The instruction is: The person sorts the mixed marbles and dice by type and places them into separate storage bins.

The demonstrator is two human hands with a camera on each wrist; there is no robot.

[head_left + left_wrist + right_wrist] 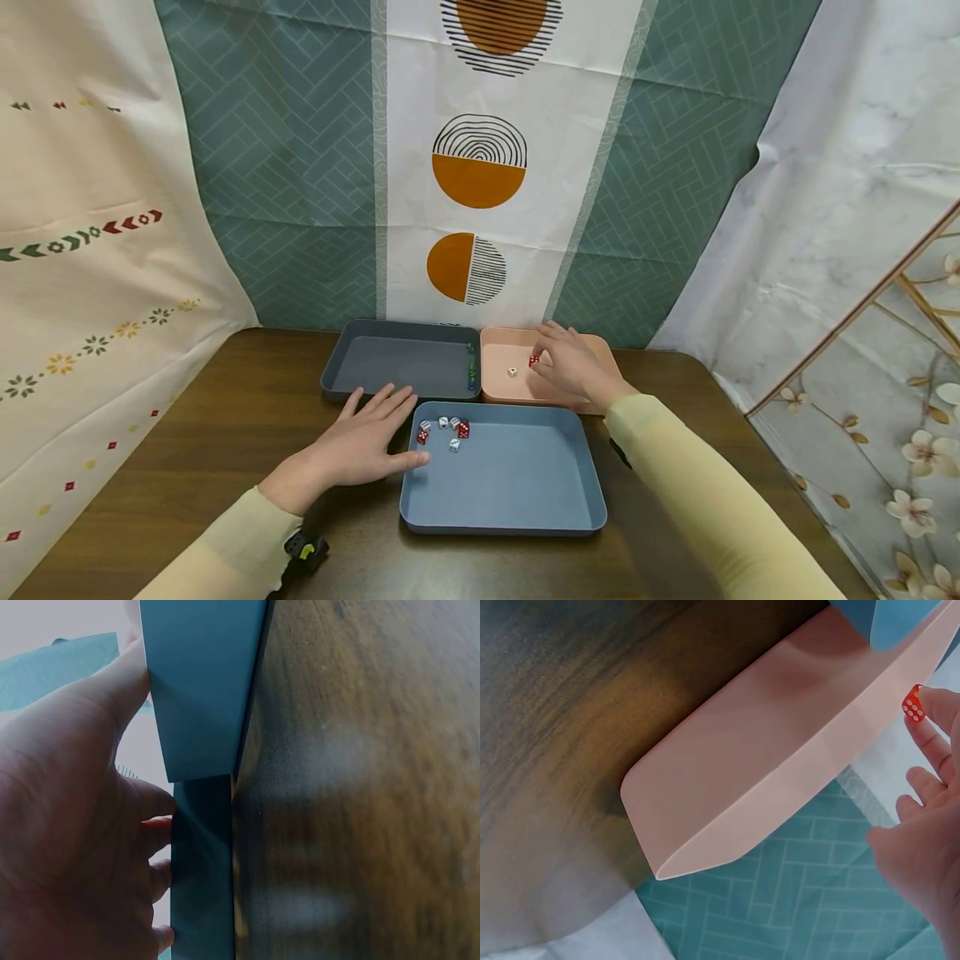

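Note:
My right hand [573, 364] is over the pink tray [607, 354], pinching a red die [913, 703] between thumb and finger. A white die [512, 372] lies in that tray, left of the hand. Fingers spread, my left hand [363, 446] rests at the left edge of the blue tray [517, 500], its thumb reaching over the rim. Inside the blue tray, near its far left corner, are several white dice [454, 445] and red dice [463, 429]. In the left wrist view the left fingers touch or nearly touch the dark tray wall [202, 877].
The dark grey tray [397, 362] stands behind the blue one, left of the pink tray. Several green and blue dice [472, 372] line its right side. All trays sit on a brown wooden table [247, 400]. Patterned cloths [285, 167] hang behind and at both sides.

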